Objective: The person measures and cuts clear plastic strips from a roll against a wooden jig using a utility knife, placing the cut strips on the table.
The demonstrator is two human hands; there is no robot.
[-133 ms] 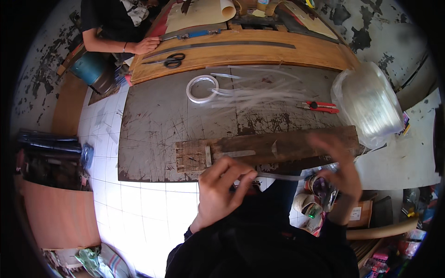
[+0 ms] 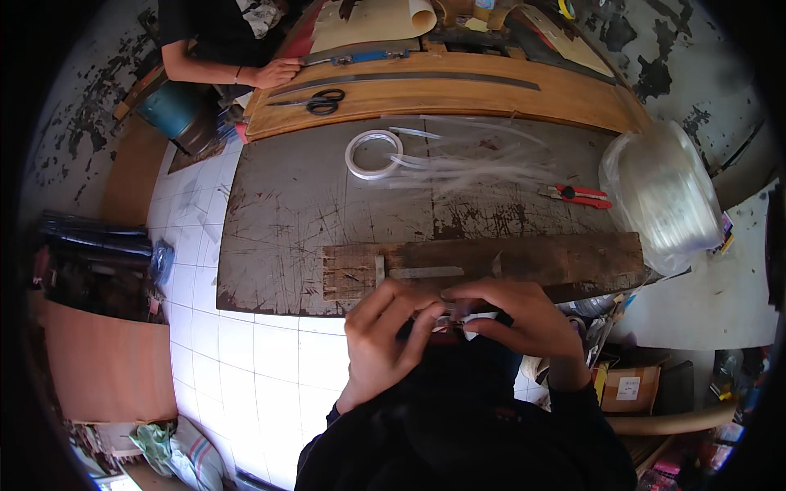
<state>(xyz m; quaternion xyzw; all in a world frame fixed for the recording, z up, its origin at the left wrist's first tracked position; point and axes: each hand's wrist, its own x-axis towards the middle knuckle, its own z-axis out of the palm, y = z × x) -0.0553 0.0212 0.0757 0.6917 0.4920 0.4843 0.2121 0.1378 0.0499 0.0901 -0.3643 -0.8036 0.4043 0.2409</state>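
Observation:
Just off the front edge of the scratched bench, my left hand is closed in a pinch on a clear plastic strip, which mostly disappears between the fingers. My right hand meets it from the right, its thumb and fingertips curled close together at the same spot; what they grip is blurred. Behind both hands lies a worn wooden board, with a small upright piece near its left end. Farther back, a loose bunch of clear plastic strips is spread beside a roll of tape.
A red cutter lies right of the strips, near a large bagged clear plastic roll. Black-handled scissors and a long metal ruler rest on the wooden panel. Another person's hand touches its far left.
My right hand has moved left to meet my left hand, and the clear strip that stretched between them no longer shows. The whole view has shifted slightly.

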